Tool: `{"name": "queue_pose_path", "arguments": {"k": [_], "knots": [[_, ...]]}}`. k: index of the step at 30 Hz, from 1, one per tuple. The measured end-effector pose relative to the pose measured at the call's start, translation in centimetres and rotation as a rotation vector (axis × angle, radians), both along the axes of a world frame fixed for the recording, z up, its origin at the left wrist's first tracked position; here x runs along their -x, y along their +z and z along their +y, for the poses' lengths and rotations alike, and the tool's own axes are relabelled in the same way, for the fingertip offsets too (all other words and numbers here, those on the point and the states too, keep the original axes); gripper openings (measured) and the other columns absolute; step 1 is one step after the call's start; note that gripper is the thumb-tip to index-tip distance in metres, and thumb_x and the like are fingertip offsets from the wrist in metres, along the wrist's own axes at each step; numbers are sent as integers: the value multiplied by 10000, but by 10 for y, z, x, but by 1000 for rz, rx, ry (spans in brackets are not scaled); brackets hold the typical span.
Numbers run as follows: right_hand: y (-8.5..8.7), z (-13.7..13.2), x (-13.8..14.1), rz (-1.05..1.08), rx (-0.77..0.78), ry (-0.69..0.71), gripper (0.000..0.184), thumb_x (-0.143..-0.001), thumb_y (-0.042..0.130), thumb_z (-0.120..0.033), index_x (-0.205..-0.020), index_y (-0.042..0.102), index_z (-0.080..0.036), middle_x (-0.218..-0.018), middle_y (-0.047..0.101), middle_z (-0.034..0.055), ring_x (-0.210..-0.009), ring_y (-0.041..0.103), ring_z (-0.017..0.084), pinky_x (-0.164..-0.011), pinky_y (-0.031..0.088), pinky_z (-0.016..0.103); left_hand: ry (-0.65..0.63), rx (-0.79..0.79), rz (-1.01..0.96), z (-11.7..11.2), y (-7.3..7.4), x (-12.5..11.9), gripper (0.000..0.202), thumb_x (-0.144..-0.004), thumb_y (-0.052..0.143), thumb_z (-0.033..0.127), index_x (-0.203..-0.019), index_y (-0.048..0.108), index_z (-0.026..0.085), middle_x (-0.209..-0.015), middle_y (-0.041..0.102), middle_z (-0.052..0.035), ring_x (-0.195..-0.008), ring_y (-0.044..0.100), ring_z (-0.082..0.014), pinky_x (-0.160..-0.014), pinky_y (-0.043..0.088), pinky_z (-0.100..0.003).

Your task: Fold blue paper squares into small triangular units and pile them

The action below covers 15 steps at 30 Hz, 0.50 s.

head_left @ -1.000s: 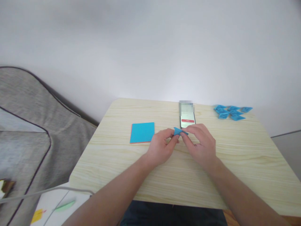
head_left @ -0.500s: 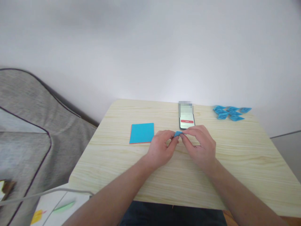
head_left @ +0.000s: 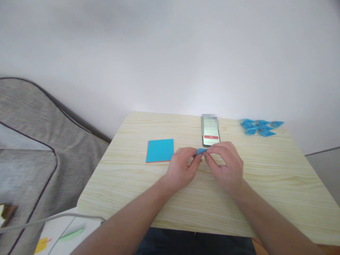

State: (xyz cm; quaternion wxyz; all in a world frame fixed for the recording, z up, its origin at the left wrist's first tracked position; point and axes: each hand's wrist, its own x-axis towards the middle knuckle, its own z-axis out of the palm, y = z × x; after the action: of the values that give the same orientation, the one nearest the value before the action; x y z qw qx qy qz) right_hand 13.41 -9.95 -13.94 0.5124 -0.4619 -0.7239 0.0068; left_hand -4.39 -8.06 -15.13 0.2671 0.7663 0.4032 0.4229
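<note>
A small folded piece of blue paper point(head_left: 201, 151) is pinched between both hands above the middle of the table. My left hand point(head_left: 183, 166) grips its left end between thumb and fingers. With thumb and forefinger, my right hand point(head_left: 227, 164) holds the right end. Fingertips cover much of the paper, so its full shape is hidden. Just left of my left hand lies a stack of square paper point(head_left: 159, 150), blue on top with a reddish edge showing below. Several folded blue paper pieces point(head_left: 259, 127), pointed at one end, lie grouped at the back right.
A phone point(head_left: 211, 131) with a lit screen lies just beyond my hands. The pale wooden table point(head_left: 119, 177) reaches back to a white wall point(head_left: 170, 63). A grey sofa point(head_left: 71, 156) stands at the left, and a light cable point(head_left: 66, 214) runs at the lower left.
Both hands keep their pinch on the folded blue paper, with only a very slight shift of the fingers. Slightly more of the paper's blue face shows between the fingertips.
</note>
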Motion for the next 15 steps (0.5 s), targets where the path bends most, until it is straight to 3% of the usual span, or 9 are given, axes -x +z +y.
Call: {"name": "queue_pose_path", "arguments": {"k": [15], "knots": [[3, -1, 1, 56, 78, 3, 213, -831, 749, -112, -996, 718, -242, -932, 696, 46, -902, 652, 221, -806, 543, 409, -12, -34, 11, 0, -2, 2, 154, -985, 585, 263, -876, 676, 203, -820, 709, -15, -799, 635, -164, -777, 449, -327]]}}
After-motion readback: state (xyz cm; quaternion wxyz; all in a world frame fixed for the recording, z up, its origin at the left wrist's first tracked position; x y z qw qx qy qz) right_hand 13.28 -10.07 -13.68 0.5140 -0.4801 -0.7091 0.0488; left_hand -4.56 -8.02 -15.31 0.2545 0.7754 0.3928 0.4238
